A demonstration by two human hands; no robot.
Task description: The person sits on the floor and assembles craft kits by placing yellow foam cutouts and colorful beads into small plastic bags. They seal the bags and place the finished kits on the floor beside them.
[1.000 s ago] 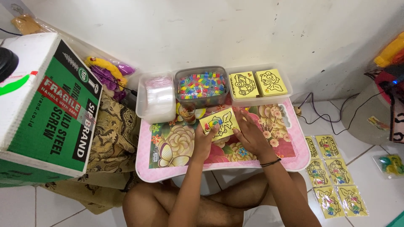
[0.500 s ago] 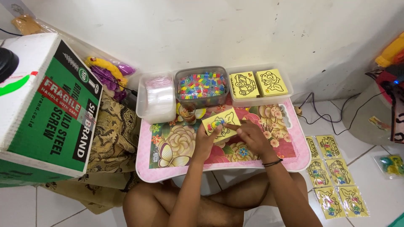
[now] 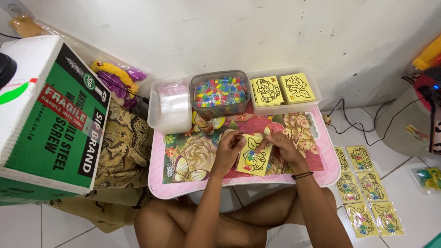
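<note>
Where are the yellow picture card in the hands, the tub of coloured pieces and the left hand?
Yellow picture card (image 3: 253, 161), head view, lower middle of its face.
Tub of coloured pieces (image 3: 219, 93), head view, on the pieces inside.
Left hand (image 3: 228, 149), head view, back of the hand.

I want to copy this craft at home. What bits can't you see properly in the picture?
Head view only:
- Top edge of the yellow card: hidden by left hand and right hand.
- Whatever the fingertips pinch: too small.
- Pieces in the bead tub: too small.
- Red and yellow thing: cut off by right edge.
</note>
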